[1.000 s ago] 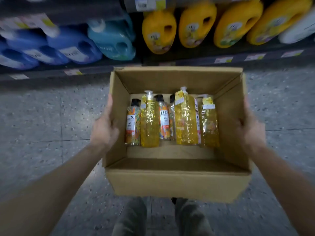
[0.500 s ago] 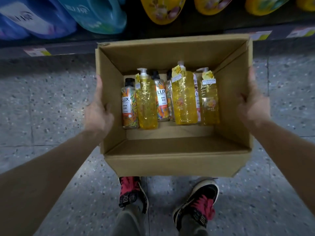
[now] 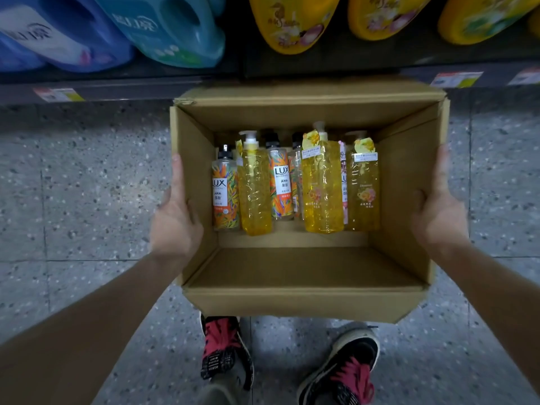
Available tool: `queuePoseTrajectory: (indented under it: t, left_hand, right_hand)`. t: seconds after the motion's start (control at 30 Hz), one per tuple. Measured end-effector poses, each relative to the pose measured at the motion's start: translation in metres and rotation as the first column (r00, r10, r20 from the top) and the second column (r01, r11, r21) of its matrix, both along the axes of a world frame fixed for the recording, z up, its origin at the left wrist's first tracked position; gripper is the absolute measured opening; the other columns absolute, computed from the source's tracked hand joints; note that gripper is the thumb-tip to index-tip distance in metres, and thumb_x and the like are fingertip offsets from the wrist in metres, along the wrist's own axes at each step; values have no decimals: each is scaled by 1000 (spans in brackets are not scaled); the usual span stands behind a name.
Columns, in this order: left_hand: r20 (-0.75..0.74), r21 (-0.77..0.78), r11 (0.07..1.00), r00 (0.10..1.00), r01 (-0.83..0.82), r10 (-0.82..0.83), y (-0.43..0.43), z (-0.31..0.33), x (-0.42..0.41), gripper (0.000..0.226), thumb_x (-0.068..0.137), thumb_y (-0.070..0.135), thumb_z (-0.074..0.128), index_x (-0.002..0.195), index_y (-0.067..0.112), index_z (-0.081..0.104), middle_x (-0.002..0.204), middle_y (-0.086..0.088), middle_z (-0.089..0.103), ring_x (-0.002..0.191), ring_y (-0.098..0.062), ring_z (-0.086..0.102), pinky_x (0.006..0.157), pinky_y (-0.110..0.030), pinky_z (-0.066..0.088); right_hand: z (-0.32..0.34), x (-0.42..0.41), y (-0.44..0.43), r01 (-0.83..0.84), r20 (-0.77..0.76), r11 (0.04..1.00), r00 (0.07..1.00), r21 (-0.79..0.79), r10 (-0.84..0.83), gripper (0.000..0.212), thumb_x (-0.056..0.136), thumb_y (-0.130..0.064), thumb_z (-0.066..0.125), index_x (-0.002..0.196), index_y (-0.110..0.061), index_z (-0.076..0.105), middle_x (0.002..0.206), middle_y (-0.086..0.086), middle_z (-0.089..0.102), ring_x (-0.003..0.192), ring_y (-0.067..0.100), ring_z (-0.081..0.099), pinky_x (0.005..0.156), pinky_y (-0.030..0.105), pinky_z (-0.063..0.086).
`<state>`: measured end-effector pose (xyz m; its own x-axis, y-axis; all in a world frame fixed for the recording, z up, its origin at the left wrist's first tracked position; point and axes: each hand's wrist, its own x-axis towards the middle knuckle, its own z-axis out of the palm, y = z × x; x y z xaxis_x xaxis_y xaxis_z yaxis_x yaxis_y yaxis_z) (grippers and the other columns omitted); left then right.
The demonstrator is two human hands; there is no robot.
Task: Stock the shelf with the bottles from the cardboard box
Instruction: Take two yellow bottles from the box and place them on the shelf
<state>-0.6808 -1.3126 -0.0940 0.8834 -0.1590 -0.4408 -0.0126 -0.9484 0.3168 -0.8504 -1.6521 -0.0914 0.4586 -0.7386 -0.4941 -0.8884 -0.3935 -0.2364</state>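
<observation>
A: Biggest thing first?
B: The grey speckled floor (image 3: pixel 87 185), with a dark store shelf (image 3: pixel 263 68) at 12 o'clock carrying blue and yellow plastic jugs (image 3: pixel 295 21).
A: And the open brown cardboard box (image 3: pixel 304 299)?
B: Centre, held up over two red-laced black shoes (image 3: pixel 225 352). The left hand (image 3: pixel 175 226) at 9 o'clock and right hand (image 3: pixel 438 214) at 3 o'clock each close a grip on a side wall.
A: The bottles?
B: Yellow and floral-label pump bottles (image 3: pixel 321 185) lie inside, toward 12 o'clock.
</observation>
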Motion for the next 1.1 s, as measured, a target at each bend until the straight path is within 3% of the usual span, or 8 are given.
queuePoseTrajectory:
  t: [0.1, 0.33, 0.47, 0.57, 0.67, 0.8, 1.0, 1.1]
  left_hand:
    - [7, 44, 999, 1000, 14, -14, 1, 0, 1, 93, 103, 7, 49, 163, 40, -14, 147, -21, 58, 100, -45, 69, 92, -50, 53]
    - [-47, 3, 1000, 999, 10, -10, 6, -1, 1, 99, 100, 10, 53, 161, 45, -17, 165, -18, 35, 124, -44, 60, 108, -50, 47]
    - [214, 145, 980, 963, 136, -166, 0, 3, -13, 87, 94, 22, 59, 166, 17, 10, 168, -29, 15, 150, -50, 24, 127, -57, 17]
    - [306, 133, 923, 871, 361, -385, -10, 9, -30, 71, 92, 19, 61, 158, 8, 35, 165, -28, 26, 148, -49, 31, 125, -56, 22]
    - [157, 146, 906, 895, 398, -418, -25, -1, -40, 65, 97, 21, 57, 157, 10, 34, 158, -22, 37, 138, -43, 44, 116, -52, 36]
    - [-103, 191, 979, 993, 73, -54, -46, -30, -26, 61, 103, 41, 48, 151, 5, 36, 141, -20, 49, 127, -41, 52, 105, -50, 41]
    - [-264, 261, 951, 960, 166, -95, -58, -73, 10, 75, 105, 55, 41, 157, 3, 27, 153, -21, 38, 138, -38, 43, 113, -48, 36]
    - [-272, 203, 966, 957, 162, -103, -62, -90, 18, 77, 101, 61, 46, 155, 7, 35, 155, -17, 37, 140, -36, 43, 115, -47, 36]
  right_hand:
    - [3, 4, 2, 25, -28, 999, 999, 24, -25, 87, 108, -14, 43, 157, -49, -19, 95, 20, 53, 62, 22, 48, 78, 44, 45]
    - [3, 0, 5, -18, -17, 1000, 1000, 20, 18, 92, 105, -10, 46, 157, -48, -21, 127, 33, 58, 104, 44, 62, 96, 53, 48]
    - [4, 5, 6, 5, -95, 1000, 995, -3, -6, 94, 104, -15, 50, 157, -50, -19, 150, 32, 36, 130, 50, 47, 111, 58, 37]
    - [3, 8, 10, -112, -109, 964, 990, -241, 88, 87, 97, -24, 56, 164, -30, 0, 161, 31, 19, 143, 52, 26, 121, 56, 23]
    - [8, 21, 27, -248, 15, 877, 960, -412, 278, 68, 97, -26, 55, 158, -13, 27, 159, 26, 30, 142, 46, 32, 119, 51, 27]
    - [-8, 52, 55, -243, 132, 964, 957, -111, 257, 50, 102, -31, 55, 147, -10, 45, 139, 16, 52, 126, 35, 51, 102, 47, 46]
    - [-52, 85, 77, 22, -44, 978, 999, 207, -13, 85, 92, -56, 67, 153, -8, 32, 148, 17, 47, 130, 37, 52, 100, 51, 51]
    - [-67, 96, 74, 75, -83, 965, 995, 252, -56, 93, 92, -58, 68, 155, -6, 24, 146, 17, 49, 127, 34, 56, 83, 37, 48]
